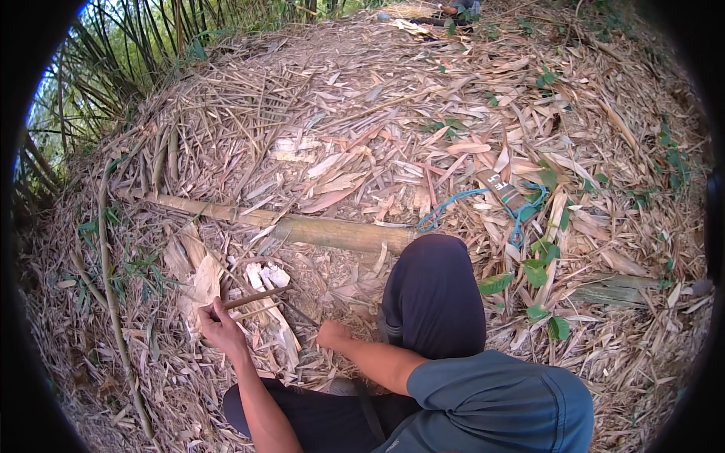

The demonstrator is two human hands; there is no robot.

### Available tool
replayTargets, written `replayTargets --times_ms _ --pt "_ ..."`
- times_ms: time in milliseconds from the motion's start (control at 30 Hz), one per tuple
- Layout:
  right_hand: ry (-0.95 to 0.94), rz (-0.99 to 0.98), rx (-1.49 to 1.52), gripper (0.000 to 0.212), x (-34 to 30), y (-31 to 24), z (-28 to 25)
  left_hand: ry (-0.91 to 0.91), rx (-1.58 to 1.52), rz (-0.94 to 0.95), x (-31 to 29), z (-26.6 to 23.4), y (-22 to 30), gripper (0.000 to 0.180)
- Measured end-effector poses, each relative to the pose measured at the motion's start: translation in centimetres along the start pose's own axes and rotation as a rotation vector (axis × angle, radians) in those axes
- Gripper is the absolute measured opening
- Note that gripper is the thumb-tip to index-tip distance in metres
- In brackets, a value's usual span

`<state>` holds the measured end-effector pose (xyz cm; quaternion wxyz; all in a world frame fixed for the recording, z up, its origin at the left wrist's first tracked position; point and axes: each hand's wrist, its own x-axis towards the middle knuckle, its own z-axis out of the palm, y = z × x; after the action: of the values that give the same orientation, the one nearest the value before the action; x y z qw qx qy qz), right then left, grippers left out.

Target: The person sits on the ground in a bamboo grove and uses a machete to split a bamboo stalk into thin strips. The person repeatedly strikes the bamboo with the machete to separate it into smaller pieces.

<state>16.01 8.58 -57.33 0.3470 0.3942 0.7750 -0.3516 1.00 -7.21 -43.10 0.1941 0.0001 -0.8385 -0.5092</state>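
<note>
My left hand (221,330) is closed, pinching one end of a short brown stick (260,297) between thumb and fingers. The stick points right, over pale shavings on the ground. In a fist, my right hand (333,334) grips a knife; its thin dark blade (300,313) reaches up and left, close to the stick's far end, and the handle is hidden in the fist. Beneath the stick lies a second, paler thin strip (257,311). Whitish split pieces (281,332) lie below it, and a broad pale dry sheath (202,287) is beside my left hand.
A long bamboo pole (340,234) lies across the ground ahead of my knee. To the right is a dark flat pouch (502,190) with a blue cord (451,202). Dry leaves cover the ground; bamboo stems (113,57) stand far left. A weathered board (613,290) lies right.
</note>
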Motion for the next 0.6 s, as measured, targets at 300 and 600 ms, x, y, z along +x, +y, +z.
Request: replayTargets --times_ms 300,600 --pt "-0.006 0.012 -0.004 0.033 0.1 0.3 0.0 -0.012 -0.017 0.02 -0.1 0.2 0.1 0.036" --pt "0.01 0.023 0.027 0.034 0.9 0.8 1.2 -0.016 -0.051 0.019 -0.2 0.1 0.4 0.038"
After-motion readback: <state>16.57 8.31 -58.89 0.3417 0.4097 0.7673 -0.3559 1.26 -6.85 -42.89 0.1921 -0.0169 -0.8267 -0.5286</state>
